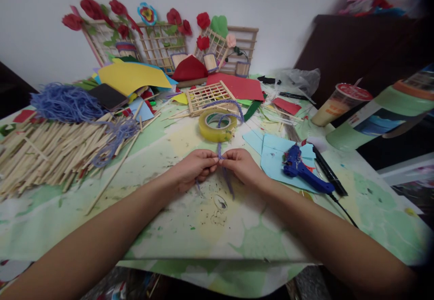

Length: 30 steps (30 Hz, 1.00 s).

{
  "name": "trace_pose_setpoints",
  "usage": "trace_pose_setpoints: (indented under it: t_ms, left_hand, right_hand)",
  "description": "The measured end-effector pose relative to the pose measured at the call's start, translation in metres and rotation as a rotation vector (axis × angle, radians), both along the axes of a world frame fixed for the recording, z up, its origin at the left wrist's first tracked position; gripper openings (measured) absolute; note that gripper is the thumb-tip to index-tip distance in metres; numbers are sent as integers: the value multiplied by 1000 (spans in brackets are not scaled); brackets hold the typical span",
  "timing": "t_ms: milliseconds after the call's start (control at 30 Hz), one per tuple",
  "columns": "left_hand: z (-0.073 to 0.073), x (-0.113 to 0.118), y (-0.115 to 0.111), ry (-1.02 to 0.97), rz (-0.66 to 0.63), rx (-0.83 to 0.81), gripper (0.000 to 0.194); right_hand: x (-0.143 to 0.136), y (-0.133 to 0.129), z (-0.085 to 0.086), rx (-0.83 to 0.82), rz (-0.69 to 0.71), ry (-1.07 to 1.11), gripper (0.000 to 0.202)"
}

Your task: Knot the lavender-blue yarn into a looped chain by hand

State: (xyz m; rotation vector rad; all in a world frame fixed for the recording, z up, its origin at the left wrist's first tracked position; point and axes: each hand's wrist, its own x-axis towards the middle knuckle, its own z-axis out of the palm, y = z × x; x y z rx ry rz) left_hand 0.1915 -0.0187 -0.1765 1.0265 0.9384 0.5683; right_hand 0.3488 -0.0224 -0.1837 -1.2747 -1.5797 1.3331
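Note:
My left hand (195, 169) and my right hand (243, 166) meet fingertip to fingertip over the middle of the table, both pinched on a strip of blue-purple yarn (228, 183). Its loose strands hang down below my fingers. Beyond them the yarn looks braided and runs up to a roll of yellowish clear tape (205, 128) lying flat, where it curves across the ring. How the yarn is fixed at the roll I cannot tell. Just behind the tape lies a small lattice of wooden sticks (210, 95).
Left of my hands are a pile of wooden sticks (44, 155) and a tangle of blue yarn (64, 103). To the right, a blue glue gun (300, 171) rests on light blue paper (271, 155), near a drink cup (334, 105) and a large green bottle (366, 123). Stick trellises with paper flowers (162, 42) lean against the wall.

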Motion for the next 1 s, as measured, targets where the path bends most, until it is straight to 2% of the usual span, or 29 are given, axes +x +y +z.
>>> trace_pose_setpoints:
  t_ms: [133, 333, 500, 567, 800, 900, 1000]
  left_hand:
    - [0, 0, 0, 33, 36, 37, 26]
    - [-1, 5, 0, 92, 120, 79, 18]
    - [-1, 7, -2, 122, 140, 114, 18]
    - [-1, 7, -2, 114, 151, 116, 17]
    - [-2, 7, -4, 34, 194, 45, 19]
    - [-1, 8, -5, 35, 199, 20, 21]
    - [0, 9, -5, 49, 217, 42, 23]
  right_hand:
    - [0, -1, 0, 41, 48, -51, 15]
    - [1, -3, 1, 203, 63, -307, 22]
    - [2, -12, 12, 413, -49, -601, 31]
    - [1, -18, 15, 482, -54, -670, 32]
    - [-9, -36, 12, 734, 162, -853, 28]
    - [-11, -37, 7, 768, 238, -887, 24]
    - [-10, -37, 5, 762, 257, -865, 22]
